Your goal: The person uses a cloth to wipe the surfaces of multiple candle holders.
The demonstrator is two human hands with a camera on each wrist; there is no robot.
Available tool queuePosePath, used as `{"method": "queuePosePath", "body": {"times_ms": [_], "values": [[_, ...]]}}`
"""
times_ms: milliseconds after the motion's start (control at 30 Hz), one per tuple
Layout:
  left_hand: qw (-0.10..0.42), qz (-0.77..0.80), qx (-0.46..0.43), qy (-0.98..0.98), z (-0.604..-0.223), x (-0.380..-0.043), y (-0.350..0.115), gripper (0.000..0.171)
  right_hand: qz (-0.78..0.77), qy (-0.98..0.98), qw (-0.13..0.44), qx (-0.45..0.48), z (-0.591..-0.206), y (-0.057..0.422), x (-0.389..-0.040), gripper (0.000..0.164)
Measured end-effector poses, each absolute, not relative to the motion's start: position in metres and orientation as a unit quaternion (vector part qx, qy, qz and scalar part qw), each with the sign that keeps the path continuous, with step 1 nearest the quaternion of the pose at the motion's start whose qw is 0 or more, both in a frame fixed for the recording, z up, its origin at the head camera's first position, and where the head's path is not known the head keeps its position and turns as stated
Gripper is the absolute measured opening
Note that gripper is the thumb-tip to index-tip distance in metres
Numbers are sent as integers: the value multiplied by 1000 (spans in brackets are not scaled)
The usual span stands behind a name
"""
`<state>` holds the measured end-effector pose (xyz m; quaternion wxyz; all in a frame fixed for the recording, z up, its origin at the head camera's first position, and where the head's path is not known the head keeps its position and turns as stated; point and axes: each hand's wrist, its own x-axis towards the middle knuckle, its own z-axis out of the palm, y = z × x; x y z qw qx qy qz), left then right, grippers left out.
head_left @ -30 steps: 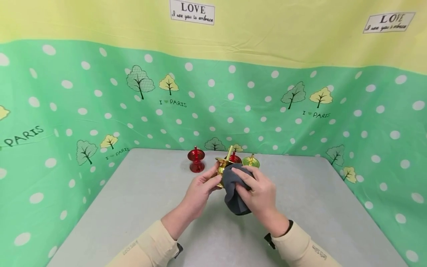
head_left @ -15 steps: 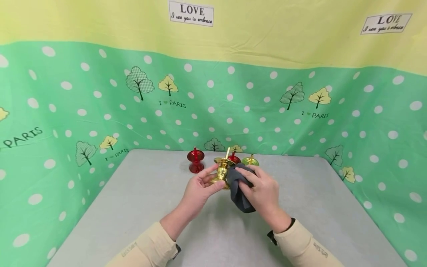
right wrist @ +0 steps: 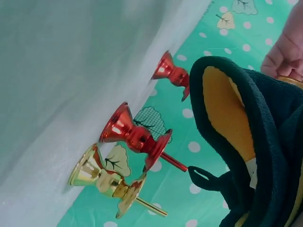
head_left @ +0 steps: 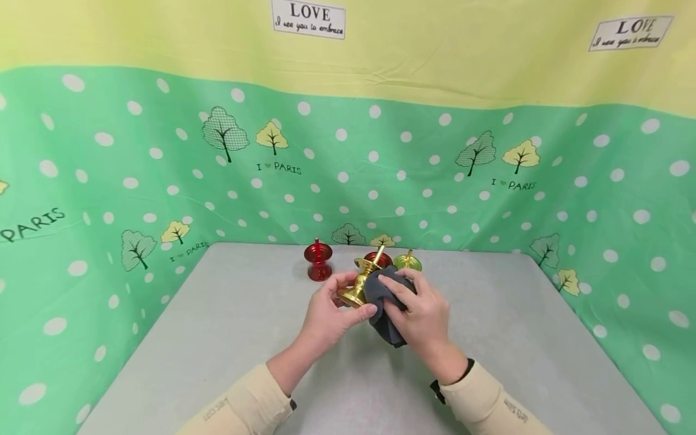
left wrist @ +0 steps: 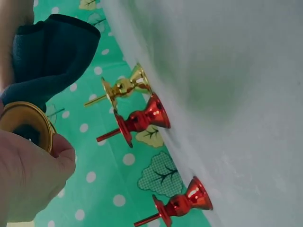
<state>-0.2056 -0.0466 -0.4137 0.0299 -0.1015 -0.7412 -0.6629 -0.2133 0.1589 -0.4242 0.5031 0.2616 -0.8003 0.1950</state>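
A shiny gold candlestick [head_left: 357, 289] is held by the base in my left hand [head_left: 328, 311], raised over the table. Its spike leans to the right. My right hand [head_left: 426, 311] grips a bunched dark grey cloth [head_left: 387, 333] and presses it to the candlestick's right side, covering part of the stem. In the right wrist view the cloth [right wrist: 270, 109] shows a yellow underside and a small loop. The left wrist view looks into the candlestick's round hollow base [left wrist: 45, 122], with my left fingers curled at its rim.
A red candlestick [head_left: 319, 261] stands at the back left of the grey table [head_left: 244, 314]. Another red one [head_left: 379, 259] and a yellow-gold one [head_left: 408, 261] stand close together behind my hands. A green dotted curtain [head_left: 293, 199] hangs behind the table.
The gold candlestick has gone from tilted to nearly upright and back to leaning right. The cloth in my right hand slid rightward off it, then returned left against its side.
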Motion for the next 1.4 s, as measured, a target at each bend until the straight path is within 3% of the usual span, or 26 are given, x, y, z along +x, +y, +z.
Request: {"method": "queuePosePath", "body": {"times_ms": [267, 367, 500, 600, 900, 1100, 1400], "values": [[37, -697, -68, -713, -414, -206, -48, 64, 215, -822, 471, 237, -434, 163, -213, 39], [39, -717, -73, -692, -412, -208, -49, 66, 319, -840, 386, 210, -434, 166, -211, 35], [5, -745, -98, -660, -413, -209, -50, 71, 501, -810, 257, 165, -429, 167, -210, 32], [-27, -759, -105, -642, -416, -208, -48, 71, 565, -780, 215, 161, -425, 164, -209, 30], [-76, -745, -136, -649, -418, -204, -53, 66, 550, -752, 299, 208, -423, 159, -204, 33], [-109, -741, -183, -637, -410, -202, -59, 64, 538, -758, 309, 201, -418, 162, -205, 31], [-96, -747, -183, -632, -405, -198, -58, 73, 484, -738, 386, 269, -411, 159, -200, 33]]}}
